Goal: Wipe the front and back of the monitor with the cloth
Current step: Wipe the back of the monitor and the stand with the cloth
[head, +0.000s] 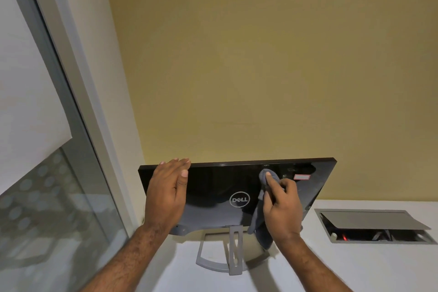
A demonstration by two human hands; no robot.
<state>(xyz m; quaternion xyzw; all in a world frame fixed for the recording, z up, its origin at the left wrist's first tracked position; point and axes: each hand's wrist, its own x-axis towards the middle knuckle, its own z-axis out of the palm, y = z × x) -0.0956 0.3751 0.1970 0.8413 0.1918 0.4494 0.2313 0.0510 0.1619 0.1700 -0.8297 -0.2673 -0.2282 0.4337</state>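
Note:
A black Dell monitor (pixel 213 187) stands on a grey stand (pixel 234 251) with its glossy back facing me. My left hand (pixel 168 192) lies flat with straight fingers on the back's upper left, fingertips reaching the top edge. My right hand (pixel 282 206) grips a grey cloth (pixel 259 223) and presses its bunched end with an extended finger against the back, right of the logo near the top. The rest of the cloth hangs down below that hand. The monitor's front is hidden.
The monitor sits on a white desk (pixel 355 268) against a yellow wall (pixel 237 66). An open grey cable hatch (pixel 372 227) is set into the desk at the right. A glass partition with a grey frame (pixel 71 125) runs along the left.

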